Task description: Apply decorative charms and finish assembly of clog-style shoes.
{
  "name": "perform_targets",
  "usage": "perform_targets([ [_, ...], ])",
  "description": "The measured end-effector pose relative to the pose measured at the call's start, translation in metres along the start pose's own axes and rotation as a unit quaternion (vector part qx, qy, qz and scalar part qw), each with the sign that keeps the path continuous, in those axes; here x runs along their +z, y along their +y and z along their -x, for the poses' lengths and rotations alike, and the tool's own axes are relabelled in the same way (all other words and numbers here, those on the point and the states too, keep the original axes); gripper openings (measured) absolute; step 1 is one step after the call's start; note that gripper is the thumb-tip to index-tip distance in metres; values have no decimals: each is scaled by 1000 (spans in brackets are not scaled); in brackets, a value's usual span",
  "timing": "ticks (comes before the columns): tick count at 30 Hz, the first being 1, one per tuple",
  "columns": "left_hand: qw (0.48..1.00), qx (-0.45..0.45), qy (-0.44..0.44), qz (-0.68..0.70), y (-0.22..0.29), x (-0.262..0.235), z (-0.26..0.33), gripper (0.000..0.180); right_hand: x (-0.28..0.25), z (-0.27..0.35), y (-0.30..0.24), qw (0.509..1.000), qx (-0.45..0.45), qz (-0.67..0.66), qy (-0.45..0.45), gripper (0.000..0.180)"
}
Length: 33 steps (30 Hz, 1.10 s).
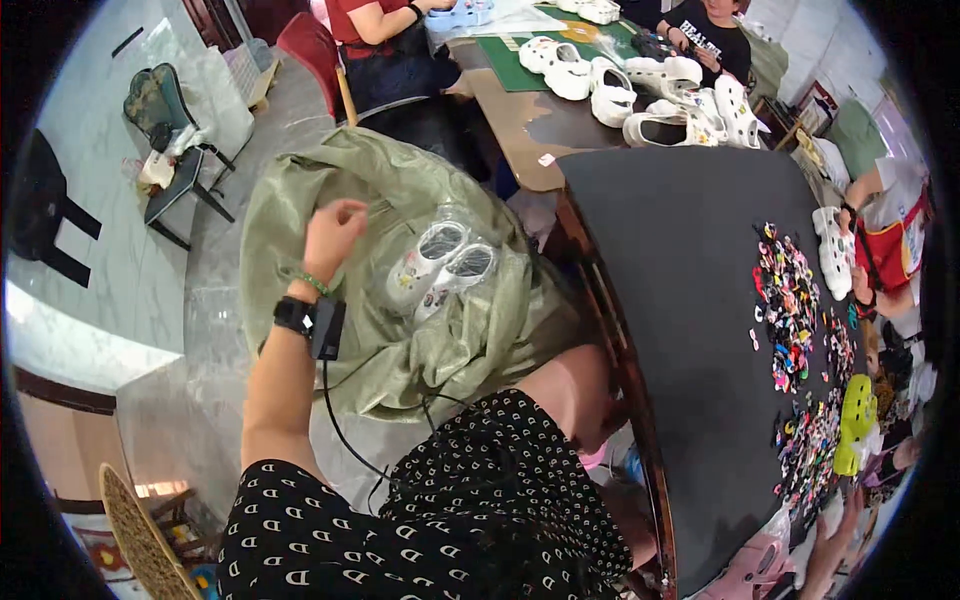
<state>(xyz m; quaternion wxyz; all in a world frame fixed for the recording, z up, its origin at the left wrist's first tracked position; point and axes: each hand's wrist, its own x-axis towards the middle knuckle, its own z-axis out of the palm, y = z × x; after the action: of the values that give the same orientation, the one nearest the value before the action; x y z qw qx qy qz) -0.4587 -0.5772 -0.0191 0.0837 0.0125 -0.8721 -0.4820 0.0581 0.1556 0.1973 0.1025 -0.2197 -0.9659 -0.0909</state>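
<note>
My left hand (335, 235) is raised over the left side of a large olive-green woven sack (460, 345), its fingers curled in and nothing visible in them. Inside the open sack lies a pair of white clogs (415, 275) with small colourful charms, wrapped in clear plastic. The hand is apart from the clogs, to their upper left. On my left wrist are a green bead bracelet (308, 282) and a black strapped device (325, 328) with a cable running down. My right hand does not show.
Right of the sack stands a dark-topped table (670, 300) with heaped colourful shoe charms (790, 310), a lime-green clog (855, 425) and pink clogs (755, 565). Several white clogs (665, 125) sit on the far table. Co-workers sit around. A chair (175, 150) stands far left.
</note>
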Motion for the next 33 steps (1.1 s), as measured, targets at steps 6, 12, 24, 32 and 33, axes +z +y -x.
perform_targets([
  [6,977,-52,-171,-113,-66,103,59,52,19,-35,-259,977,-81,-165,-106,60],
  [12,898,-35,-432,-72,-12,163,120,64,85,-51,-334,953,-128,-250,-118,62],
  [24,852,61,-510,-100,-43,201,156,65,143,-53,-354,973,-132,-182,-56,53],
  [32,821,-17,-508,-261,-34,176,57,80,146,-64,-342,952,-148,-266,-40,37],
  [33,836,-17,-466,-291,-30,176,34,75,146,-64,-343,952,-147,-265,-29,36],
])
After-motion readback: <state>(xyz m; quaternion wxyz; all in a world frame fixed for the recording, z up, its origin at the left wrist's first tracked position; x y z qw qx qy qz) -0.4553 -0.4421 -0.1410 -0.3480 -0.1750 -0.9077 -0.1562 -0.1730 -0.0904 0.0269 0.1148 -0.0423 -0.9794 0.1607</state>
